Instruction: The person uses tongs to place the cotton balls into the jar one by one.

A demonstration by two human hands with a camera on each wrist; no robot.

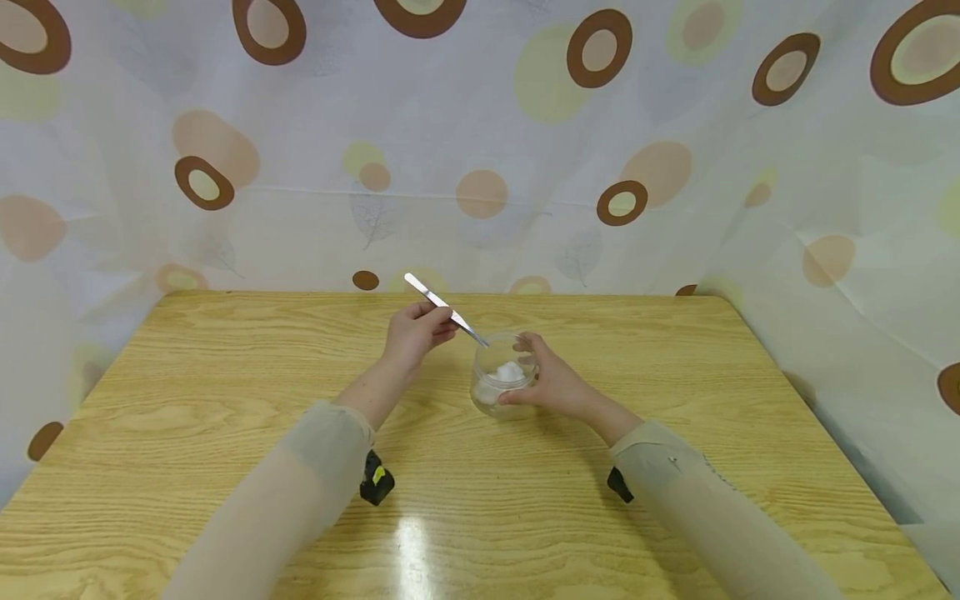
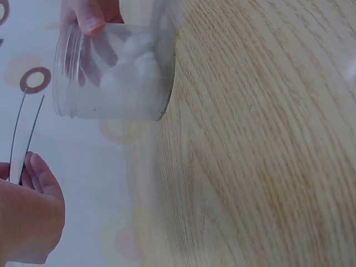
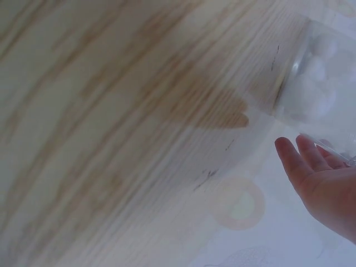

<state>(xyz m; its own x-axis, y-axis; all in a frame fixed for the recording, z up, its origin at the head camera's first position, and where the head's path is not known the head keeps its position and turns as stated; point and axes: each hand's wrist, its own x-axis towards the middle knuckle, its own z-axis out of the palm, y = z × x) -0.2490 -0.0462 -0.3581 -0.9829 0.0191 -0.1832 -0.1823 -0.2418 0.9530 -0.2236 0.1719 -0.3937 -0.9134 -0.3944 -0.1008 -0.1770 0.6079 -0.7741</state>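
Note:
My left hand [image 1: 415,336] pinches a pair of metal tweezers [image 1: 426,291] by the middle. The tips slant down toward the rim of a clear jar [image 1: 486,402]; in the left wrist view the two prongs stand apart with nothing between them. White cotton balls [image 1: 510,372] lie inside the jar, seen also through its wall in the left wrist view. With the thumb at the near side and the fingers round the far side, my right hand [image 1: 557,385] holds the jar, which stands upright on the table.
The wood-grain table [image 1: 225,400] extends around both arms. Behind it and at its sides hangs a pale curtain [image 1: 420,108] with brown and peach ovals. Black wrist cameras hang under both forearms, the left one [image 1: 377,479] showing a yellow mark.

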